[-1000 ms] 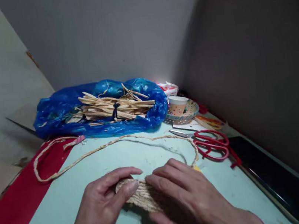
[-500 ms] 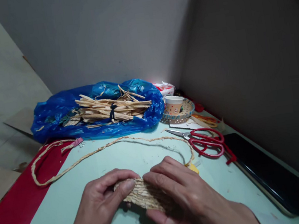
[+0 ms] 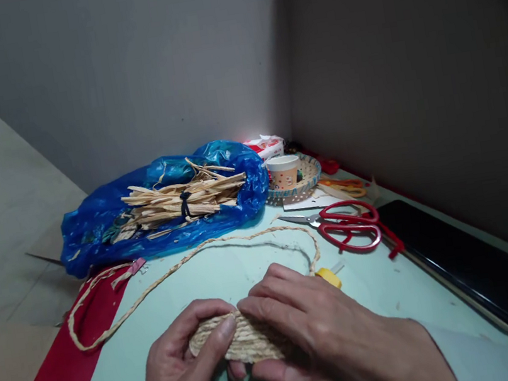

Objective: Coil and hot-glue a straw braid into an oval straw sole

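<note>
Between my two hands is a small oval piece of coiled straw cord, its rows lying side by side. My left hand pinches its left end, with the thumb on the near face. Fingers of my right hand close over the right end and hide much of it. A long twisted straw cord loops across the table from near my right hand to a pink clip at the left. A yellow object lies just beyond my right hand, by the cord's end.
At the back, a blue plastic bag holds a tied bundle of dry straw strips. Red-handled scissors, a paper cup in a woven basket and a black flat device are on the right.
The view has tilted and shifted slightly. The coiled straw piece has turned to lie more level, and my left thumb rests further along it. Both hands still hold it.
</note>
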Demonstrator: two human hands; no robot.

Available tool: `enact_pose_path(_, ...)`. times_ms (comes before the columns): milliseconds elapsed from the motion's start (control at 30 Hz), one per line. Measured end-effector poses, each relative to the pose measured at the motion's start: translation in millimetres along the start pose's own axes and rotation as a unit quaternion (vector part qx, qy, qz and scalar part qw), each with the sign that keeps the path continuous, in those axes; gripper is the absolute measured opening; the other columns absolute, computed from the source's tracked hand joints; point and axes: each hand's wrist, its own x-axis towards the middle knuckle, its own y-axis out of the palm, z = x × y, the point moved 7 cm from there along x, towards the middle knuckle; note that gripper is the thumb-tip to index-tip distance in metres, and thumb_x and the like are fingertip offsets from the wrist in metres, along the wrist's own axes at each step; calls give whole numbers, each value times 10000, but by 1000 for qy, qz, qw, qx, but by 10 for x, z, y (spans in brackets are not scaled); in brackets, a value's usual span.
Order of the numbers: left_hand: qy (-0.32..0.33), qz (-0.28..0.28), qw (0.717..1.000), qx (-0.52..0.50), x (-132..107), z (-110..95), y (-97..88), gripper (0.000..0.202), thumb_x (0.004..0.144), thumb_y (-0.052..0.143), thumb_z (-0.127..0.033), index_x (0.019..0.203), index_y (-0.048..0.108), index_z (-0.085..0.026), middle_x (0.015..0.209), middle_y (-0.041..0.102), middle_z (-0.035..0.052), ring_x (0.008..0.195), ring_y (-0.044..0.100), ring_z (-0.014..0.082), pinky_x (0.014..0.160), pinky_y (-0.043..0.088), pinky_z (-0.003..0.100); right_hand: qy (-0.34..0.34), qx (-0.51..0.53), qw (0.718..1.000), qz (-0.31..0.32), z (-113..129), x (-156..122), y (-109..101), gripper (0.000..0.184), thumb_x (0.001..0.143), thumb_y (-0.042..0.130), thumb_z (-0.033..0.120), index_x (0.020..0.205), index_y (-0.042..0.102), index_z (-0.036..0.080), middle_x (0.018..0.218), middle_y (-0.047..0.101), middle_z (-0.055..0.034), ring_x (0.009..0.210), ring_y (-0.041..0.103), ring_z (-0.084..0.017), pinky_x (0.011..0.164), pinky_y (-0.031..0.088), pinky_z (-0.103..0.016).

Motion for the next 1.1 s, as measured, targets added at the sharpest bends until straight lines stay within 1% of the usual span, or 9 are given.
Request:
enact_pose_path(200,-21,-46,996,-68,-15,45,-94,239,633,883,-409,759,767,-242,656,694,-37,446,581,89,479,505,177,-3,12,999,-30,-50,-14,-69,373,954,653,395,1148,666,77,963,663,-99,899,539,-239,733,467,-354)
enact_pose_path(433,-28,-66,994,-79,-64,16,-78,306,561,921,-433,732,756,-240,660,692,-44,442,573,80,458,508,167,-20,6,998,-65,16,-35,-105,301,939,684,289,1133,671,60,982,682,-98,921,555,-229,825,475,-336)
enact_pose_path(533,-28,-53,995,-84,-59,19,-64,282,596,908,-403,750,747,-230,677,677,-46,465,571,80,475,511,169,-21,7,998,-61,15,-39,-101,308,942,681,273,1152,662,48,987,681,-106,927,553,-229,835,476,-337)
enact_pose_path(633,-32,-9,996,-79,-26,22,-47,236,683,857,-411,792,741,-236,680,665,-35,521,591,109,496,515,186,-17,8,999,-34,-9,-35,-101,330,940,681,281,1178,651,55,1007,676,-110,941,545,-235,835,480,-345)
enact_pose_path(700,-33,8,997,-65,4,13,-73,272,762,773,-494,857,756,-240,739,703,0,643,653,164,559,545,213,-5,7,1000,-13,-41,-30,-111,341,942,676,293,1195,644,66,1016,672,-111,950,544,-240,842,485,-359)
enact_pose_path(833,-16,-6,1000,1,55,-41,-162,405,831,650,-586,993,778,-237,955,783,57,955,700,252,772,557,251,5,13,999,38,-67,-24,-95,366,955,652,310,1246,621,89,1053,657,-110,986,546,-239,850,498,-358)
enact_pose_path(933,37,11,995,95,51,-121,-96,298,765,747,-501,930,792,-258,921,790,23,930,708,236,799,525,227,3,11,998,67,-62,-27,-43,339,969,629,307,1240,611,103,1084,650,-102,1012,541,-231,870,493,-343)
enact_pose_path(1000,70,11,987,146,26,-156,-36,216,717,786,-441,844,797,-266,868,788,2,894,711,228,804,516,222,-10,3,998,65,-41,-25,-33,336,989,602,314,1248,594,101,1087,652,-102,1006,534,-231,874,485,-343)
enact_pose_path(1100,69,-10,984,165,-9,-126,-18,190,719,774,-443,807,793,-276,823,784,-14,852,710,217,775,518,215,-30,-7,998,57,-3,-19,-52,377,995,593,281,1304,548,71,1061,659,-112,960,532,-235,847,479,-345)
